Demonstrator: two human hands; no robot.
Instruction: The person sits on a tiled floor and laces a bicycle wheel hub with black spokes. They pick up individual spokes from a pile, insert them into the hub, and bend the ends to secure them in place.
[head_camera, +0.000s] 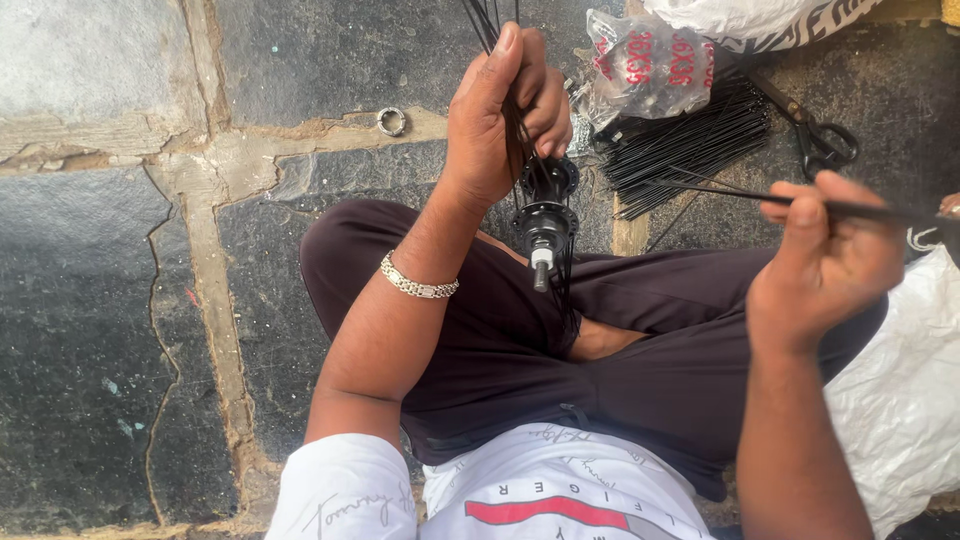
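I sit cross-legged on a stone floor. My left hand (505, 115) is closed around a bunch of thin black spokes (488, 18) that run up out of a black wheel hub (545, 215). The hub hangs above my lap with its silver axle end pointing toward me. My right hand (825, 260) pinches a few loose black spokes (870, 210) held level, pointing left toward the hub. A silver chain bracelet (418, 283) circles my left wrist.
A heap of black spokes (690, 140) lies on the floor beyond my knee beside a clear plastic bag (645, 60). Black-handled scissors (820, 140) rest at the right. A small metal ring (391, 121) lies on a mortar joint. White sacking (900, 400) is at my right.
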